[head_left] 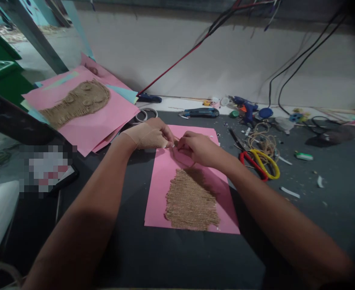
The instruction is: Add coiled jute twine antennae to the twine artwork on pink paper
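Observation:
A pink paper sheet (pixel 153 209) lies on the dark table, with rows of brown jute twine (pixel 192 199) stuck side by side on its lower half. Over the sheet's upper part, my left hand (pixel 151 135), wrapped in a beige bandage, has its fingertips pinched together. My right hand (pixel 195 147) meets it there, fingers curled and closed. A thin loop of twine (pixel 185 163) hangs below the fingertips, apparently held between both hands. The exact grip is partly hidden by the fingers.
Red-and-yellow-handled scissors (pixel 265 163) and tangled twine (pixel 260 139) lie at right. Behind are a utility knife (pixel 200 112) and a blue glue gun (pixel 248 108). At left, a stack of pink sheets (pixel 105 119) carries another twine piece (pixel 77 100). Paper scraps (pixel 290 192) dot the table.

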`<state>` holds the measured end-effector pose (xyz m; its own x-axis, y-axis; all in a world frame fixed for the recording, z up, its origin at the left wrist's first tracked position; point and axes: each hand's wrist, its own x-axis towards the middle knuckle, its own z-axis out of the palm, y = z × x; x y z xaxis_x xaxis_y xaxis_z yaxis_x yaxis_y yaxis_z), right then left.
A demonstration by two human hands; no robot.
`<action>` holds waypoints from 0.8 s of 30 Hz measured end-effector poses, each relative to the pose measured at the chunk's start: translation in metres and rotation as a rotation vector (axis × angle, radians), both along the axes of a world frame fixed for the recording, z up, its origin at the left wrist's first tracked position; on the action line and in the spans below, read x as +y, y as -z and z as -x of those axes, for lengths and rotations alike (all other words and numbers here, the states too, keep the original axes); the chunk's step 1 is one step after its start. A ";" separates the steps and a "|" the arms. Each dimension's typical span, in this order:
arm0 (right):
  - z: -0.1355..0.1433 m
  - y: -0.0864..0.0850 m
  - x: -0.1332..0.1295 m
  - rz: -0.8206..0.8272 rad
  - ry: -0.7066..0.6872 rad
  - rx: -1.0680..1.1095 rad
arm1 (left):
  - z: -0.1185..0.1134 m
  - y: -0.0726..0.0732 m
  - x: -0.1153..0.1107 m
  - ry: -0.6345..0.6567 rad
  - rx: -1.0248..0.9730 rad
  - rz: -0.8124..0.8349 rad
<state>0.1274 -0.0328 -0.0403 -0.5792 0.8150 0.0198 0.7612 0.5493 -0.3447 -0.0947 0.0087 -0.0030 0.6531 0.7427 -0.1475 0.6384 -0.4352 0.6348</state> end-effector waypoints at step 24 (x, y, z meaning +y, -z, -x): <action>0.002 -0.003 0.003 0.233 0.185 0.407 | -0.005 0.010 0.002 -0.012 -0.095 0.003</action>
